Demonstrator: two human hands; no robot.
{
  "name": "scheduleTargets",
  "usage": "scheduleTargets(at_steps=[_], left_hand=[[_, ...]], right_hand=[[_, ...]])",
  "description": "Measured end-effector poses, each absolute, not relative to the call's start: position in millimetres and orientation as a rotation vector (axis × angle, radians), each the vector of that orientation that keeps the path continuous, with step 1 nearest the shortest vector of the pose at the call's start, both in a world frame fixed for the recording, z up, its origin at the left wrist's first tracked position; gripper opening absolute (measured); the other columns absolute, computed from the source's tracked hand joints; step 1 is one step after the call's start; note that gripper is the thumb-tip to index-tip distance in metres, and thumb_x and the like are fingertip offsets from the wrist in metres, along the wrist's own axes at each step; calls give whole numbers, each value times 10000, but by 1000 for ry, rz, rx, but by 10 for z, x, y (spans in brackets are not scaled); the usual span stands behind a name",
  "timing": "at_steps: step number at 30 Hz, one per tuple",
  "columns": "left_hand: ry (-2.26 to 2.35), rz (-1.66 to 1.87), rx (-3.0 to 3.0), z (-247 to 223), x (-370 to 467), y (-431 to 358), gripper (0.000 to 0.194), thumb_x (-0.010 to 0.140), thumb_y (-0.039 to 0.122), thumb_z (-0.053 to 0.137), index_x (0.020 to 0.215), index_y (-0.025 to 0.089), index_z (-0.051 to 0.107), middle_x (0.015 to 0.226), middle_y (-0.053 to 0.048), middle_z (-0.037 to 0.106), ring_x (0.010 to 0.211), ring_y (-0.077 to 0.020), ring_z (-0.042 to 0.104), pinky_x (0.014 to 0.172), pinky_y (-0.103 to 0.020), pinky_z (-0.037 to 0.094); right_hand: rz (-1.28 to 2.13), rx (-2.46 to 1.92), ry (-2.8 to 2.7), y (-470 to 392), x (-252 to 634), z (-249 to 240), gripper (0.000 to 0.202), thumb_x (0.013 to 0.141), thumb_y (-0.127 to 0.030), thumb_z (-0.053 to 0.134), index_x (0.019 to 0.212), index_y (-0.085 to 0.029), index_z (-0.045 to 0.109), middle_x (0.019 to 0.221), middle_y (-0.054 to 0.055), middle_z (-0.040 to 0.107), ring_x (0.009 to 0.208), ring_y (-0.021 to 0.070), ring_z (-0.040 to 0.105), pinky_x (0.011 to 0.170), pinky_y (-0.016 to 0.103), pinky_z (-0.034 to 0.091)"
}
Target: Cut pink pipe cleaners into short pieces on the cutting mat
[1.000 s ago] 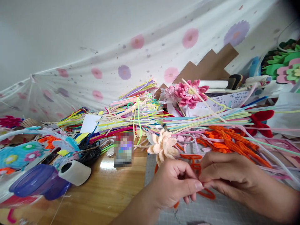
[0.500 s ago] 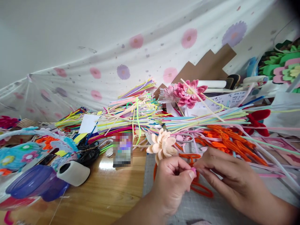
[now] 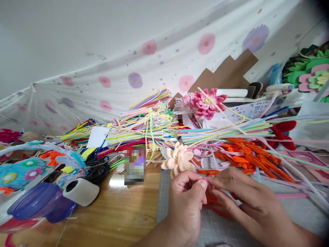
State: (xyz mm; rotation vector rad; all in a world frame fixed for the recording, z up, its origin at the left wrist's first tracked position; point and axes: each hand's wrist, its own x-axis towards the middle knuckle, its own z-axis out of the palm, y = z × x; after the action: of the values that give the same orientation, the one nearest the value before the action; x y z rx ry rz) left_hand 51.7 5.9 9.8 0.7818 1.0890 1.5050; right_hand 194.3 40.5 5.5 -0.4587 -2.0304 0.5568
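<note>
Here, left fingers pinching a small pink piece, right fingers alongside, grip unclear, fuzzy orange strands beneath.

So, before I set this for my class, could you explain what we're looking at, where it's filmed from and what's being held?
There is no machine: these are a person's two bare hands, filmed by one head-worn camera looking forward and down. The left hand pinches a small pink piece; the right hand is close beside it, though whether it touches is unclear. Below is a grey mat. Nearby are a cream flower and orange fuzzy stems. Leftward, a white spool lies on the wooden table.
</note>
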Motion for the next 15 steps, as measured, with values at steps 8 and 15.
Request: scheduleTargets(at_steps=[8,15], left_hand=[[986,1489,626,87,625,88,204,646,284,679,563,171,530,370,94,342,385,-42,236,436,-227,166],[1063,1159,810,147,442,151,158,564,221,699,562,149,560,445,59,444,427,-48,311,459,-233,186]], right_hand=[[493,-533,-1977,391,1886,29,226,912,-58,522,1083,-191,585,834,33,559,725,143,570,620,234,475],[772,-485,-2216,571,2093,260,198,903,-79,462,857,-209,604,750,-5,568,645,123,564,563,218,441]])
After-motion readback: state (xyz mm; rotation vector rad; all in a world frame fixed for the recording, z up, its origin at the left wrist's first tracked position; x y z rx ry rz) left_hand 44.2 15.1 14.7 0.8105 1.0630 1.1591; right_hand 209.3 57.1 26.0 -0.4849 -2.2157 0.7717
